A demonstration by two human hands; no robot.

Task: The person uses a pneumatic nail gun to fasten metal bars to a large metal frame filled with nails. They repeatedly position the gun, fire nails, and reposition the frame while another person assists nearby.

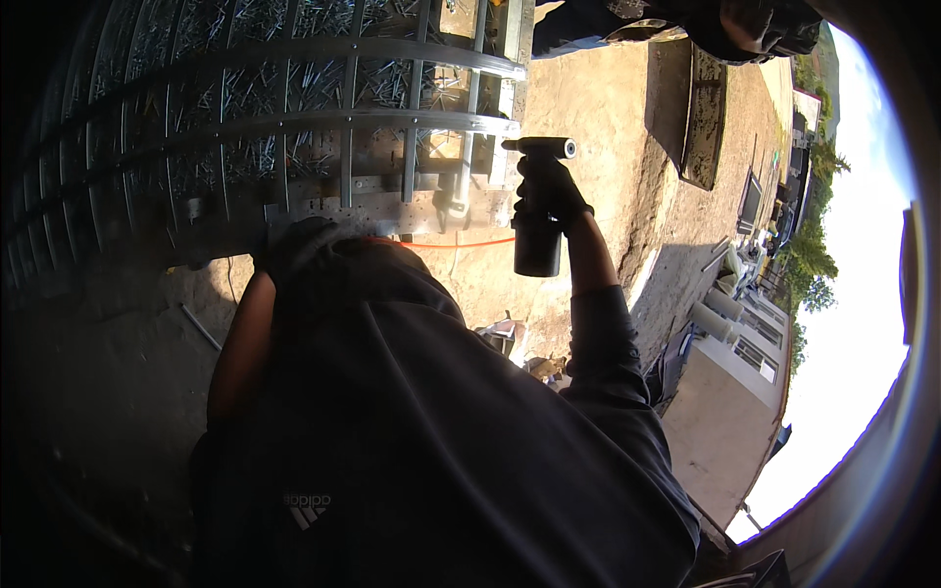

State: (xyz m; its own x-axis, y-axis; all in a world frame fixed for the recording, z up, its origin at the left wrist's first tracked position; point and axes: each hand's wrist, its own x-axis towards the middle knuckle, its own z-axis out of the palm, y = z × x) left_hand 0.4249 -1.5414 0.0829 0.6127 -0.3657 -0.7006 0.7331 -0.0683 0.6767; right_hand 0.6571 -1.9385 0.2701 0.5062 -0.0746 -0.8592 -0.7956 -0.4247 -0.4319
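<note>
Held upright in my right hand (552, 194), which wears a dark glove, is a black rivet gun (537, 247). It has a short horizontal head and a wide cylinder below the grip. The head is beside the right end of a metal frame (431, 120) made of rails and crossbars. My left hand (294, 243), also gloved, is at the near edge of the frame, beside a perforated metal strip (392, 208). Deep shadow hides its fingers, and I cannot make out whether it holds anything.
Many thin metal pins (314, 83) lie under the crossbars. An orange hose (456, 245) runs toward the rivet gun. Another person (676, 24) stands at the top edge. A rusty metal trough (704, 118) rests on the dirt ground (598, 108); a pale building (730, 412) stands to the right.
</note>
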